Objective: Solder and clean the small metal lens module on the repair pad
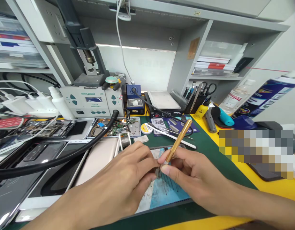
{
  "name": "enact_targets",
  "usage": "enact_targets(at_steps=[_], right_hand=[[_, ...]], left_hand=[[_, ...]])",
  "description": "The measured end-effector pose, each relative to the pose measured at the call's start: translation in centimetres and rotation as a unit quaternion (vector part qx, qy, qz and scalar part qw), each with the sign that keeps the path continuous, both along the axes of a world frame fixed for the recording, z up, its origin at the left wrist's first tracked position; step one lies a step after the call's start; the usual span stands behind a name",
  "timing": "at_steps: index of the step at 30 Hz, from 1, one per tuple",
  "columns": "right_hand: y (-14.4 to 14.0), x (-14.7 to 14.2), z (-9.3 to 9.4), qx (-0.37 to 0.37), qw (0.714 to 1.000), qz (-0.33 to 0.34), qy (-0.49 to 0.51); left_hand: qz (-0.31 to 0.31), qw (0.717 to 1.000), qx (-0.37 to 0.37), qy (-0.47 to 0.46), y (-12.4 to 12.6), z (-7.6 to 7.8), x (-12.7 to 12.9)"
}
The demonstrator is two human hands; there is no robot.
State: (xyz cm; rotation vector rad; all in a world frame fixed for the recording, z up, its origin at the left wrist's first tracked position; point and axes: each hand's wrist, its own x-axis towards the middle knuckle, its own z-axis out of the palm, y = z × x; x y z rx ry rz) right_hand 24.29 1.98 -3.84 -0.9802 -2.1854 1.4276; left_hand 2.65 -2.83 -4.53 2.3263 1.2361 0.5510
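My right hand (194, 169) grips a slim gold pen-shaped tool (180, 139), held like a pen with its handle slanting up to the right. Its working end is hidden among my fingers, so I cannot tell its kind. My left hand (128, 171) is closed, thumb and forefinger together right beside the tool's lower end. A small dark thing shows at those fingertips, too small to name. Both hands rest over a worn blue-and-white work pad (168, 191), which lies on a green mat (224, 172).
Behind the hands lie a white stylus-like stick (177, 136), a solder spool (125, 141) and a tray of circuit parts (135, 126). A black hose (90, 143) crosses phones and tablets at left from the hot-air station (90, 100). A soldering station (134, 100) and hot plate (163, 100) stand behind.
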Motion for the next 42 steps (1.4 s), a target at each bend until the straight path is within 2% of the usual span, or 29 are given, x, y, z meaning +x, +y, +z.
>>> enact_targets(at_steps=[18,29,42], right_hand=[[-0.16,0.02,-0.08,0.028,0.999,-0.017,0.012],[-0.06,0.32,-0.35,0.018,1.0,0.008,-0.007],[-0.18,0.26,-0.45,0.029,1.0,0.004,0.004]], left_hand=[[0.007,0.999,-0.002,-0.032,-0.05,0.02,0.01],[0.0,0.999,-0.023,-0.022,0.1,-0.09,0.04],[0.003,1.0,-0.031,0.001,-0.06,-0.16,-0.13]])
